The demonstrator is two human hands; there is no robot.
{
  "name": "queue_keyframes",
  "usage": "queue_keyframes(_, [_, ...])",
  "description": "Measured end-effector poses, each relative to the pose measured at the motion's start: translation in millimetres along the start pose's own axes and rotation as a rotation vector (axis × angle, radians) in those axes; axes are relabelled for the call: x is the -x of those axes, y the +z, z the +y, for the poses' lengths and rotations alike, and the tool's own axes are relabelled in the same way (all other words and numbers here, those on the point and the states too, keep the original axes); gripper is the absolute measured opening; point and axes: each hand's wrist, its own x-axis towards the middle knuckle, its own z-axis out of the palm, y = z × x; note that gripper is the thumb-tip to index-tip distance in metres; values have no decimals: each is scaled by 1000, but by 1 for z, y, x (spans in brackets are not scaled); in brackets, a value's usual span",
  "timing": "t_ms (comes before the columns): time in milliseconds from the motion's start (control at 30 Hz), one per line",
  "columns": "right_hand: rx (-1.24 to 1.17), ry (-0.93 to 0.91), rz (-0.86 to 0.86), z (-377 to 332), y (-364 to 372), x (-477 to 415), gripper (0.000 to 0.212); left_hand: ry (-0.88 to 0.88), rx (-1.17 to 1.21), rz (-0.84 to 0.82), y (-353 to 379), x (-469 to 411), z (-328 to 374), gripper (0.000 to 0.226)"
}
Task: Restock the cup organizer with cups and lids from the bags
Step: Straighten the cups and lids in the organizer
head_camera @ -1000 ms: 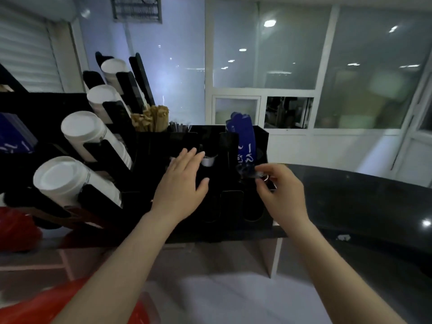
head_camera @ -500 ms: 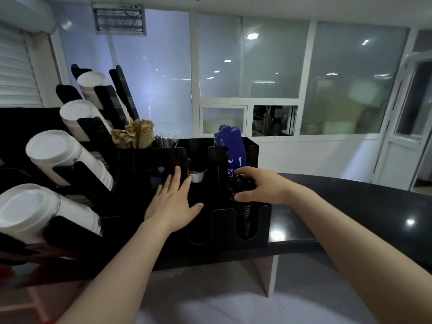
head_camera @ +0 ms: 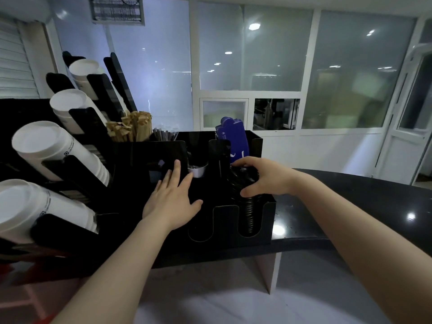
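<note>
A black cup organizer [head_camera: 266, 220] stands on the dark counter. Its right front slot holds a stack of black lids [head_camera: 249, 213]. My right hand [head_camera: 261, 177] curls over the top of that stack, thumb at the front, fingers behind. My left hand [head_camera: 174, 197] lies flat with fingers spread on the organizer's top, left of the empty middle slot [head_camera: 202, 224]. Several stacks of white paper cups [head_camera: 58, 150] lie slanted in the black rack at the left.
Brown paper-wrapped stirrers [head_camera: 131, 129], dark straws [head_camera: 164, 135], blue sleeves [head_camera: 232, 141] and a small white cup [head_camera: 197, 169] fill the rear compartments. The glossy black counter [head_camera: 350, 206] extends right. Something red [head_camera: 7, 267] shows at the lower left. Glass partitions stand behind.
My right hand moved from holding a lid above the slot to pressing down on the lid stack. My left hand settled flat on the organizer. The camera view shifted right.
</note>
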Motion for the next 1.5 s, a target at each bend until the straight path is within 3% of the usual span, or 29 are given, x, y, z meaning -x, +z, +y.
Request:
queue_keyframes(467, [-49,-67,108,-9,-4,7,74,-1,24,18,0,2,0,77])
queue_keyframes(633, [-128,-117,246,-21,-8,10,73,17,42,71,-1,3,-1,76])
queue_keyframes(900, [-121,-250,200,-60,10,5,76,135,187,254,-9,36,-16,66])
queue_keyframes(1100, [214,-259,81,-82,56,-19,95,165,75,243,-5,73,-38,58])
queue_keyframes(1500, [672,-194,-30,-75,90,-23,94,219,88,244,2,78,-38,58])
